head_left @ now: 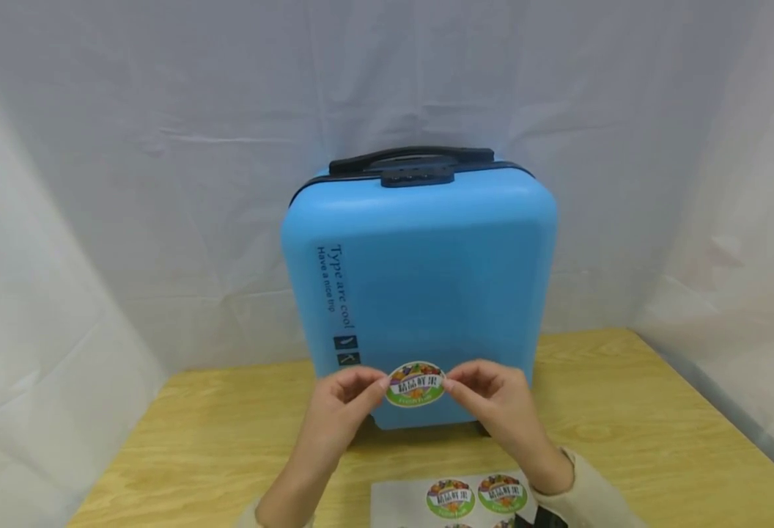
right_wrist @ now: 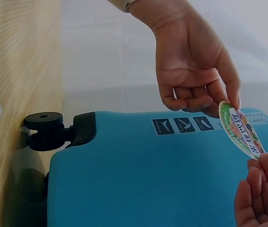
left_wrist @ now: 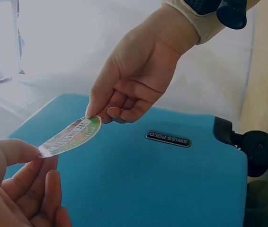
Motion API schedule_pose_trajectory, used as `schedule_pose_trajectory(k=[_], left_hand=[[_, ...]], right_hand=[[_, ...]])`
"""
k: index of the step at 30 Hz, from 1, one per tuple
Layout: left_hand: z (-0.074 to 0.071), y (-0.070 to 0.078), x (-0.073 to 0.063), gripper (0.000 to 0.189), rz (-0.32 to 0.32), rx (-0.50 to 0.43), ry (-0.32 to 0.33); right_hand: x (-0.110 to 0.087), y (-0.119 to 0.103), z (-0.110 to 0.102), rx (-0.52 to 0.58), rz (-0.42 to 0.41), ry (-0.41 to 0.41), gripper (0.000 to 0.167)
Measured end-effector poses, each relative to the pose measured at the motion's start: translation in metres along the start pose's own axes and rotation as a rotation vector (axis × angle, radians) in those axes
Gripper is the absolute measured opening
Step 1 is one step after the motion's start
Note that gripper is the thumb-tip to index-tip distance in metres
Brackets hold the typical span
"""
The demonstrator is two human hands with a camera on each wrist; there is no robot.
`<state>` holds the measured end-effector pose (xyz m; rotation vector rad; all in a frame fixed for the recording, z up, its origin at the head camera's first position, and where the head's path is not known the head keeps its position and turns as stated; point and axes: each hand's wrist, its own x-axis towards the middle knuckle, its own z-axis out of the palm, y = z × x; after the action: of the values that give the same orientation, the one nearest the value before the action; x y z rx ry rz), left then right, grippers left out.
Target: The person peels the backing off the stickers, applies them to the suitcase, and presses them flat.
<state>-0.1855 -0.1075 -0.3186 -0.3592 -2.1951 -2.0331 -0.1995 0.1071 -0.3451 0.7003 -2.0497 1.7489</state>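
Note:
An oval fruit sticker (head_left: pixel 416 384) with a green lower edge is stretched between both hands, in front of a blue suitcase (head_left: pixel 440 293). My left hand (head_left: pixel 337 411) pinches its left end between thumb and forefinger. At the opposite end, my right hand (head_left: pixel 500 407) pinches it the same way. In the left wrist view the sticker (left_wrist: pixel 71 137) appears tilted, held off the suitcase face. The right wrist view shows the sticker (right_wrist: pixel 241 130) with its printed side visible, both thumbs at its tips.
The suitcase stands upright on a wooden table (head_left: pixel 229 433), its black handle (head_left: pixel 413 155) on top. A sheet of matching stickers (head_left: pixel 396 502) lies at the table's front, partly under the right forearm. White cloth (head_left: pixel 163 183) hangs behind and at both sides.

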Motion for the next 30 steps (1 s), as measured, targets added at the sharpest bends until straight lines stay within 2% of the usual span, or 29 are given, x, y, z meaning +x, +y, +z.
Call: schedule_pose_trajectory(k=[7,13,17,24,30], left_hand=[[-0.001,0.001,0.006,0.012,0.044,-0.001,-0.005],[-0.001,0.004,0.012,0.013,0.065,0.013,0.012],[-0.002,0.005,0.017,0.013,0.095,0.012,0.01],[-0.001,0.008,0.023,0.013,0.125,0.022,0.012],[0.001,0.011,0.027,0.014,0.141,0.013,0.068]], right_hand=[[0.007,-0.001,0.0,0.007,-0.019,0.015,0.005],[0.013,0.0,0.0,-0.011,-0.091,0.028,0.003],[0.017,0.0,0.0,-0.018,-0.108,0.043,0.003],[0.022,-0.001,0.0,-0.013,-0.242,0.095,0.008],[0.028,-0.008,0.001,-0.043,-0.195,0.123,0.004]])
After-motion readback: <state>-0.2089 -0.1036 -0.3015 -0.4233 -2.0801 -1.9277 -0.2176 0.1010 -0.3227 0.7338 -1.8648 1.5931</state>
